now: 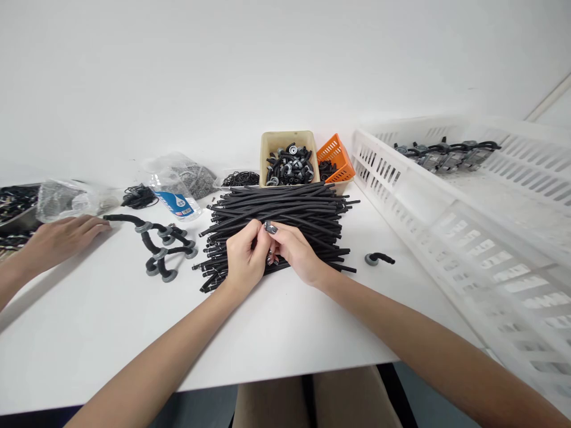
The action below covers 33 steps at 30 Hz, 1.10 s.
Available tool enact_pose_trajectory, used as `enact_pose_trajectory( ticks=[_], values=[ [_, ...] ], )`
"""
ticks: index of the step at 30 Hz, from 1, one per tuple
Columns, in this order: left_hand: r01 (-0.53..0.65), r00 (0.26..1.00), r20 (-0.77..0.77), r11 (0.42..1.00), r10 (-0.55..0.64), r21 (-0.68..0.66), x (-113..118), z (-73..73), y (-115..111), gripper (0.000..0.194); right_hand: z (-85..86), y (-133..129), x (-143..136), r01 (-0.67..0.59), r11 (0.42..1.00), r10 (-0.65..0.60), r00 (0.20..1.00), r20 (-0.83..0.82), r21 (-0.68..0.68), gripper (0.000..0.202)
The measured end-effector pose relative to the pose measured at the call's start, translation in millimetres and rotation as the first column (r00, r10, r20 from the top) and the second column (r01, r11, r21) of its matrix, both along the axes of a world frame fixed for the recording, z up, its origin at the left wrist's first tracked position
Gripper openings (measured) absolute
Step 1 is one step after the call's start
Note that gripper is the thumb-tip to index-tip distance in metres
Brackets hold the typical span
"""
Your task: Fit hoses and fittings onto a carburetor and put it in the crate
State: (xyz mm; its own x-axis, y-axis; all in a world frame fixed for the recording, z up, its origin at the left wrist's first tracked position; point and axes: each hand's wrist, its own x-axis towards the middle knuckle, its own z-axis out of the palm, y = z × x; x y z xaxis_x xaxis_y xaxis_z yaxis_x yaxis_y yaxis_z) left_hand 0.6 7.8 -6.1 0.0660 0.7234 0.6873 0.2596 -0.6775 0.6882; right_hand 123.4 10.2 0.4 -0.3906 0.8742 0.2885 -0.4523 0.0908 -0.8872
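left hand (pixel 245 257) curled well in, thumb and forefinger drawn together; any object in its grip is too hidden to tell. right hand (pixel 295 254) meets it fingertip to fingertip — fingers bent, thumb pressed in close to the left thumb, dark glossy nails visible; again, cannot tell whether something small is pinched there.

positions taken from the paired hands, 12 o'clock toward the wall. pile of black tubes (pixel 285 208) lies directly beneath and beyond them, spreading toward 12, lengths running roughly 9 to 3, ends uneven on both sides. all of it rests on the white table (pixel 285 333).

at 3 o'clock, apart from the pile: single bent tube with a grey round fitting (pixel 372 259). at 9: cluster of bent tubes with grey fittings (pixel 161 254), several pieces touching. beyond it, also at 9, another person's hand (pixel 71 235), palm down, fingertips at one tube end; contact unclear.

at 10: clear bottle with a blue label (pixel 178 205), leaning. at 11: black rings (pixel 241 178), heaped. at 12: beige bin (pixel 288 139) of mixed black and grey parts. at 1: orange basket (pixel 345 163), tilted, small black pieces inside. white crate (pixel 455 202) spans 2 to 4 — tubed assemblies (pixel 446 157) near its far side.
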Motion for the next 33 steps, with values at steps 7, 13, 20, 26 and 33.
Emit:
enact_pose_trajectory(
  ticks=[7, 13, 20, 26, 33],
  values=[
    [-0.021, 1.000, -0.011, 1.000, 0.021, -0.007, -0.4, -0.3, 0.1, 0.043, 2.6, -1.7, 0.3, 0.004, 1.000, -0.004, 1.000, -0.003, -0.003, 0.033],
    [-0.016, 1.000, -0.004, 1.000, 0.016, -0.022, -0.1, -1.2, 0.9, 0.043, 1.5, -0.9, -0.7, 0.016, 1.000, -0.016, 1.000, 0.006, -0.020, 0.034],
    [-0.020, 1.000, 0.008, 0.999, 0.020, -0.036, -0.9, 0.0, -0.3, 0.043, 1.2, -0.7, 0.0, 0.005, 1.000, -0.004, 1.000, 0.013, -0.016, 0.032],
    [-0.028, 1.000, -0.006, 0.999, 0.028, -0.028, -0.5, -1.1, 0.1, 0.043, -0.4, -0.5, -0.3, 0.013, 1.000, -0.013, 1.000, 0.013, 0.000, 0.035],
    [-0.018, 1.000, -0.010, 1.000, 0.018, -0.022, 0.1, 0.5, -0.8, 0.044, 0.8, -0.4, -0.6, 0.028, 1.000, -0.028, 0.999, 0.024, -0.002, 0.036]
  ],
)
